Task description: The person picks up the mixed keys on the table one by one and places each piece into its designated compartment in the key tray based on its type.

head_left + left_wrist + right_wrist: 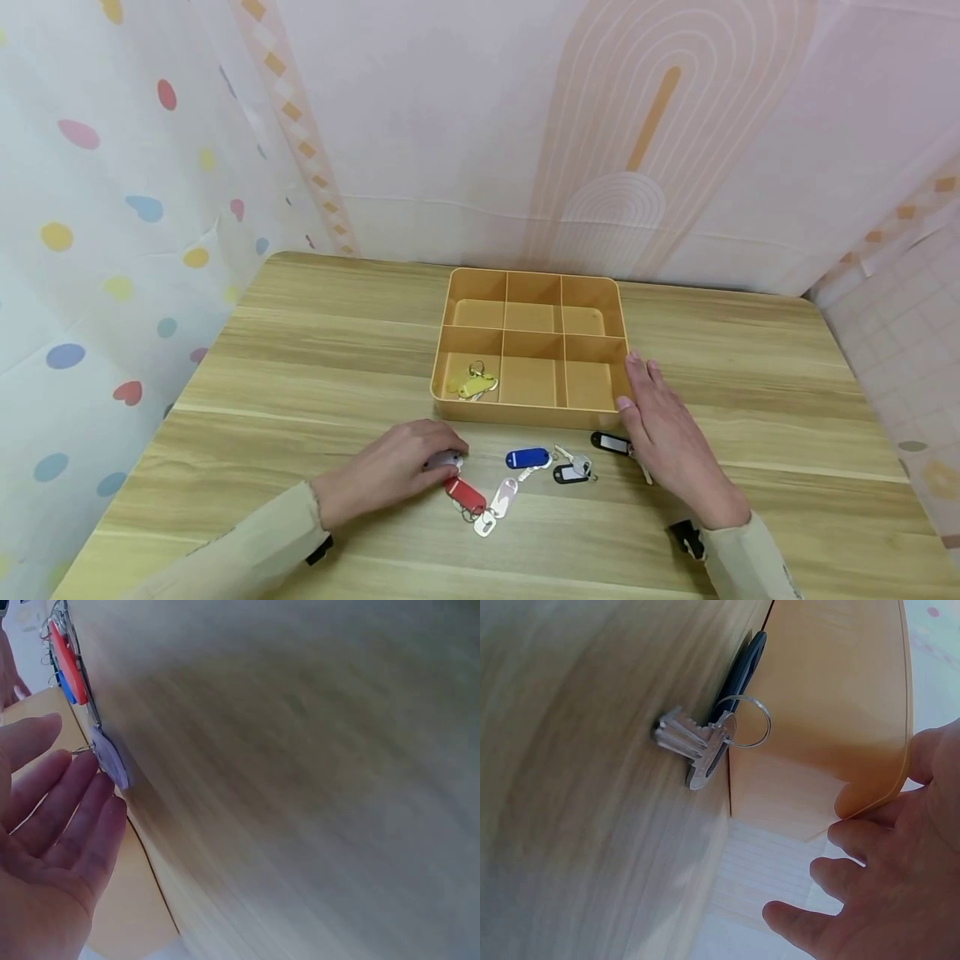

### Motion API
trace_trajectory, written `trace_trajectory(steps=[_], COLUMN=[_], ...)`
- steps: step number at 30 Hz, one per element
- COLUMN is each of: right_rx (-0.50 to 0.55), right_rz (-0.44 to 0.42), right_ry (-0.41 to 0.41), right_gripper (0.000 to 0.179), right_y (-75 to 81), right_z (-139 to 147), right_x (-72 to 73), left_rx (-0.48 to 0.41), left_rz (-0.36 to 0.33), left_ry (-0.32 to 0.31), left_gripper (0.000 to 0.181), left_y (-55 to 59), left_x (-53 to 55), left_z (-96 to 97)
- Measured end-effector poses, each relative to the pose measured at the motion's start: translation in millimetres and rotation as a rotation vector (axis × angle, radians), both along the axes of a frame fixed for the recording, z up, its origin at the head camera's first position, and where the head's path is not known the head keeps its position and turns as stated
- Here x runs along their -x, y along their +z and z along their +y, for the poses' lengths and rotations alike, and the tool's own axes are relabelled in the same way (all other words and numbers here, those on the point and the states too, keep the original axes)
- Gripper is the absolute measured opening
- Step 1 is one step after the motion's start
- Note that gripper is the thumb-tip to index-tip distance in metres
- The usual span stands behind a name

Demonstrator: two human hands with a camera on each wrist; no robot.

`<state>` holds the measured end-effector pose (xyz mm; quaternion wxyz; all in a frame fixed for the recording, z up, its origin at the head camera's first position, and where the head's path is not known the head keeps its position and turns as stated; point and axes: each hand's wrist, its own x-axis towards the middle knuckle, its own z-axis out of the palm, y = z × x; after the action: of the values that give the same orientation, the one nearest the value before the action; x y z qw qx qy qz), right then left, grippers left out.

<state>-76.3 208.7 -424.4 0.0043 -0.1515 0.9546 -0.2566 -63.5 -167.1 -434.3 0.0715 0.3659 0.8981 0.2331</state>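
Observation:
My left hand (397,467) is low over the table with its fingertips at a pale lilac key tag (110,759), partly hidden under the fingers in the head view. In the left wrist view its thumb stands apart from the tag. My right hand (675,442) rests against the right front corner of an orange divided tray (525,414), thumb at the rim and fingers extended along the side. A yellow key tag (477,386) with a ring and key lies in the tray's front left compartment.
Between the hands lie a red key tag (466,496), a pale pink tag (505,498), a blue tag (528,458) and a black tag (570,474), with keys. Another black tag (611,443) lies beside the right hand. A patterned curtain (465,125) hangs behind the table.

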Motion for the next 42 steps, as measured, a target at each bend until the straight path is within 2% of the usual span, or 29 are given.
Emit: trace_trajectory(steps=[6, 11, 16, 22, 34, 42], right_rx=[-0.001, 0.001, 0.007, 0.012, 0.013, 0.015], right_rz=[-0.002, -0.007, -0.006, -0.005, -0.001, -0.012], right_ry=[0.004, 0.005, 0.005, 0.006, 0.004, -0.001], right_gripper=[0.063, 0.063, 0.063, 0.063, 0.063, 0.064], right_y=[0.0, -0.3, -0.5, 0.1, 0.6, 0.1], right_z=[0, -1, -1, -1, 0, 0], right_x=[-0.5, -0.7, -0.7, -0.9, -1.0, -0.1], left_rx=[0.007, -0.002, -0.024, -0.038, -0.099, -0.107], left_rz=[0.004, 0.043, 0.083, 0.098, 0.147, 0.188], left_ry=[-0.035, -0.044, -0.052, -0.061, -0.062, -0.06], left_gripper=[0.015, 0.01, 0.01, 0.011, 0.012, 0.012], left_y=[-2.8, -4.7, -6.1, -6.2, 0.4, 7.0], left_x=[3.7, 5.0, 4.9, 4.6, -0.4, -3.8], left_z=[2.2, 3.9, 4.6, 4.2, 1.7, 3.9])
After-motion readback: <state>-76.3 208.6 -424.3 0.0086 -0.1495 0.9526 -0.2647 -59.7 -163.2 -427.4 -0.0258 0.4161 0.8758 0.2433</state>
